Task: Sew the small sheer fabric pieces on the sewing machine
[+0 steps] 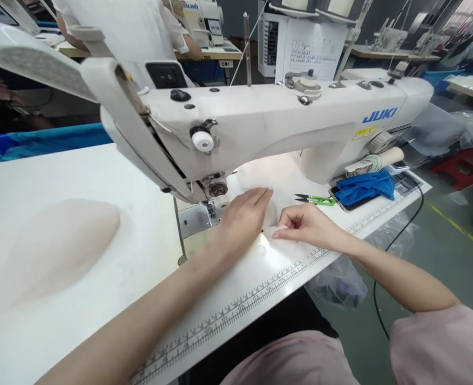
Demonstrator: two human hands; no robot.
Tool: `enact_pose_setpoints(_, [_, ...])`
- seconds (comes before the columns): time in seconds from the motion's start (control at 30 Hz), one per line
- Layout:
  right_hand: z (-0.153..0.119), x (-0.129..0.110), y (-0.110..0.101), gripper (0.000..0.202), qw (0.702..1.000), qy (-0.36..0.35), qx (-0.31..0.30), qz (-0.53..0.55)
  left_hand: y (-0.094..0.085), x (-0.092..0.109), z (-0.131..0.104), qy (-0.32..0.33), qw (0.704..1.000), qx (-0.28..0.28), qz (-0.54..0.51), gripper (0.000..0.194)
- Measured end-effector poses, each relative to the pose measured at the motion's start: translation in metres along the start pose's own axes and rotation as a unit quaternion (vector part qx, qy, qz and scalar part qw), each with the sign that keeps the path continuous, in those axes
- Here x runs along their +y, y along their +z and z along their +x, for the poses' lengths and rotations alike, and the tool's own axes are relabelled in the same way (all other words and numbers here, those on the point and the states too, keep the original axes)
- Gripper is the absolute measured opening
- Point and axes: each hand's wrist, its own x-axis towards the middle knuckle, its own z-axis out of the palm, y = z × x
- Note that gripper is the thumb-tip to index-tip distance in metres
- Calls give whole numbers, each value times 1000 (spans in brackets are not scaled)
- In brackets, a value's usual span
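Note:
A white sewing machine (276,112) stands across the table, its needle area and metal plate (192,220) just left of my hands. My left hand (246,216) lies flat, fingers stretched out, on a pale pink piece of fabric (288,171) beside the presser foot (211,209). Close by on the right, my right hand (306,224) pinches the near edge of this fabric between thumb and fingers. The left hand hides part of the cloth. Green-handled thread snips (319,200) rest just beyond my right hand.
A pale, blurred, rounded piece (76,240) lies on the left tabletop. Right of the snips are a blue cloth (367,188) on a dark flat object and a thread cone (391,156). A printed ruler (256,299) follows the front edge. A person in white (116,37) sits beyond the machine.

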Motion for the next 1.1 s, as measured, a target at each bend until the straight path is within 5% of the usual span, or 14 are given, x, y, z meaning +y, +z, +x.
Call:
enact_pose_setpoints(0.2, [-3, -9, 20, 22, 999, -27, -29, 21, -35, 9, -64, -78, 975, -13, -209, 39])
enact_pose_setpoints(0.3, [-10, -15, 12, 21, 997, -40, 64, 28, -41, 8, -70, -84, 970, -34, -226, 36])
enact_pose_setpoints(0.47, [-20, -6, -7, 14, 981, -32, 173, -79, -39, 8, -56, -109, 973, -38, -200, 24])
enact_pose_setpoints(0.67, [-28, 13, -12, 25, 959, -45, 153, -233, -26, 26, -27, -115, 984, -58, -122, 28])
enact_pose_setpoints(0.87, [-29, 24, -14, 40, 958, -32, 140, -248, -14, 43, -4, -101, 989, -72, -80, 31])
enact_pose_setpoints(1.1, [-29, 28, -15, 35, 965, -4, 130, -226, -8, 36, -8, -121, 982, -94, -108, 16])
